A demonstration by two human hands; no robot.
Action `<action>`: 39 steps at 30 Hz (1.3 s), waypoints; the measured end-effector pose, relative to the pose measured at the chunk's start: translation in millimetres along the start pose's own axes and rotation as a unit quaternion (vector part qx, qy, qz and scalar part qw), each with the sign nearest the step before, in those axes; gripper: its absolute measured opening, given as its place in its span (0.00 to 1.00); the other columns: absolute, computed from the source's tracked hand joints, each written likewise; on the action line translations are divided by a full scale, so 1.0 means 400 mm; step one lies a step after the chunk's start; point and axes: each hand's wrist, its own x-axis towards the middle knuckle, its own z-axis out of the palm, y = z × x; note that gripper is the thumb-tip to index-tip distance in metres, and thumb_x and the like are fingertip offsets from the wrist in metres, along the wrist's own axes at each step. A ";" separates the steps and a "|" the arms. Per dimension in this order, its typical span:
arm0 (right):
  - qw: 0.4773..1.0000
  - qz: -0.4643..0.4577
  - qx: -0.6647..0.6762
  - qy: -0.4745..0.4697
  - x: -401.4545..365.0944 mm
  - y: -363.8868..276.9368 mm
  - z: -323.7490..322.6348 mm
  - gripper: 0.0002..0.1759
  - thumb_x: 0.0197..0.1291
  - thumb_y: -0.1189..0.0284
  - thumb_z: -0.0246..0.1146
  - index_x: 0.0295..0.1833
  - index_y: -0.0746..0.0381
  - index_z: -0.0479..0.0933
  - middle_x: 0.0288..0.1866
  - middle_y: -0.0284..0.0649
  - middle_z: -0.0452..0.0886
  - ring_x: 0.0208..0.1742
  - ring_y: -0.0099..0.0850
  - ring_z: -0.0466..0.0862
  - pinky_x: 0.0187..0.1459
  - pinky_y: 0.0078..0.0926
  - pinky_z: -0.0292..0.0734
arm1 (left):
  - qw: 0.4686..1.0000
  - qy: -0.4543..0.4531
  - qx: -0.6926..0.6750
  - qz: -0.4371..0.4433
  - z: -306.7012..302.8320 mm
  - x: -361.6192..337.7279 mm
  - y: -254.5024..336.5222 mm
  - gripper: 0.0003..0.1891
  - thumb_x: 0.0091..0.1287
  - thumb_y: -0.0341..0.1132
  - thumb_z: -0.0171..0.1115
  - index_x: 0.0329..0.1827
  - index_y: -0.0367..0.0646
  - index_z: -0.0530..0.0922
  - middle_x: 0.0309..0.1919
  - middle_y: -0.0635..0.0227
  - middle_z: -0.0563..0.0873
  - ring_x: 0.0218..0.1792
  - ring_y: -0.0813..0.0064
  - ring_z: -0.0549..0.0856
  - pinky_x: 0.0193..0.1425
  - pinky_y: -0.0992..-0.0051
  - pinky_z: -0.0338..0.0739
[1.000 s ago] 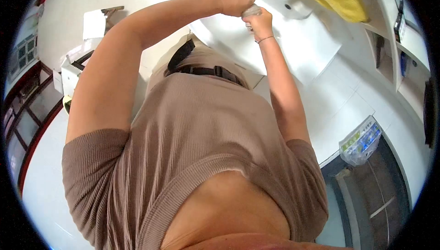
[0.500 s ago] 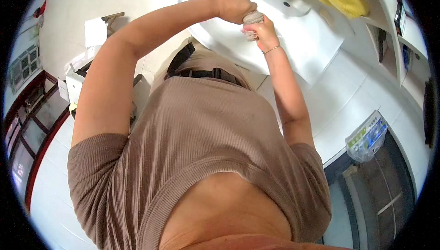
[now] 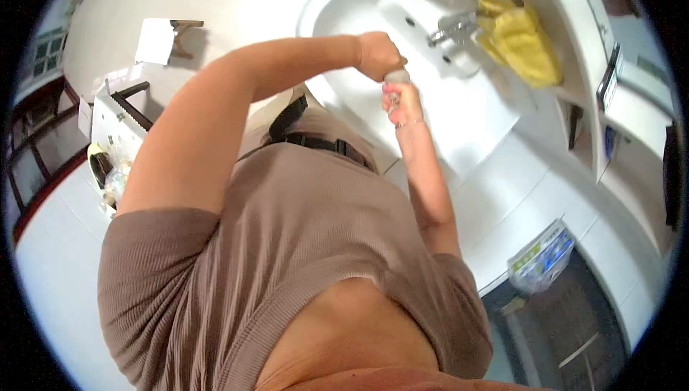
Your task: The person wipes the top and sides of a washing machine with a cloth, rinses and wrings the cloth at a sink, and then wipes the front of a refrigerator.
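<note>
A pale, wadded cloth shows between my two fists, over the near part of the white washbasin. My left hand is closed round its upper end, knuckles outward. Just below, my right hand wraps the lower part, with a thin bracelet at the wrist. Most of the cloth is hidden by my fingers. Beyond the hands, the metal faucet rises from the basin's back ledge.
A yellow cloth hangs beside the faucet. White shelves stand at the right. A plastic packet is at the lower right, by a dark-framed panel. A small folding stool stands on the floor at the upper left.
Both hands have shifted lower in the view with the cloth, and less of it shows between them. The view has turned, so the basin and shelves appear displaced.
</note>
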 end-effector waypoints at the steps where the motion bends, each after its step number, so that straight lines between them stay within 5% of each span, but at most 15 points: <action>1: 1.000 -0.009 -0.002 0.005 -0.004 0.001 0.009 0.12 0.39 0.79 0.60 0.34 0.62 0.68 0.21 0.34 0.68 0.14 0.25 0.67 0.14 0.22 0.58 | 1.000 -0.002 0.000 -0.004 0.009 0.002 -0.003 0.21 0.47 0.40 0.63 0.45 0.47 0.72 0.22 0.62 0.81 0.25 0.59 0.83 0.30 0.64 0.76; 4: 0.997 0.004 -0.076 -0.005 -0.029 -0.013 0.002 0.10 0.41 0.72 0.58 0.32 0.59 0.69 0.18 0.32 0.68 0.15 0.25 0.68 0.13 0.20 0.60 | 0.999 0.032 -0.004 0.010 0.079 0.004 -0.020 0.13 0.48 0.41 0.61 0.34 0.47 0.76 0.24 0.63 0.82 0.25 0.60 0.83 0.29 0.62 0.76; 7: 0.992 0.099 -0.051 -0.065 0.017 0.001 -0.058 0.13 0.38 0.76 0.60 0.34 0.59 0.68 0.19 0.33 0.70 0.14 0.25 0.68 0.13 0.20 0.62 | 0.999 0.010 -0.040 -0.011 0.037 -0.013 0.018 0.10 0.45 0.41 0.60 0.29 0.49 0.77 0.26 0.62 0.83 0.27 0.59 0.82 0.31 0.61 0.76; 17: 0.974 0.131 0.067 -0.174 -0.001 -0.038 -0.019 0.04 0.43 0.75 0.55 0.24 0.60 0.66 0.19 0.34 0.66 0.11 0.20 0.58 0.14 0.19 0.51 | 0.992 -0.023 0.087 0.089 -0.031 0.008 -0.020 0.14 0.40 0.44 0.62 0.30 0.51 0.77 0.21 0.66 0.83 0.26 0.59 0.82 0.31 0.61 0.76; 24: 0.980 0.114 0.078 -0.142 0.008 -0.039 -0.047 0.05 0.44 0.74 0.55 0.24 0.61 0.65 0.17 0.31 0.64 0.11 0.20 0.58 0.14 0.18 0.50 | 0.996 0.038 0.057 0.061 0.012 0.025 -0.013 0.15 0.41 0.45 0.61 0.30 0.49 0.76 0.20 0.65 0.81 0.25 0.58 0.82 0.30 0.60 0.75; 39: 0.950 0.152 0.157 -0.222 -0.021 -0.026 -0.051 0.08 0.45 0.74 0.54 0.31 0.63 0.63 0.20 0.32 0.63 0.12 0.20 0.57 0.15 0.18 0.49 | 0.989 0.079 0.076 0.104 0.002 0.000 0.000 0.15 0.42 0.45 0.62 0.30 0.47 0.74 0.17 0.64 0.80 0.23 0.57 0.81 0.28 0.61 0.76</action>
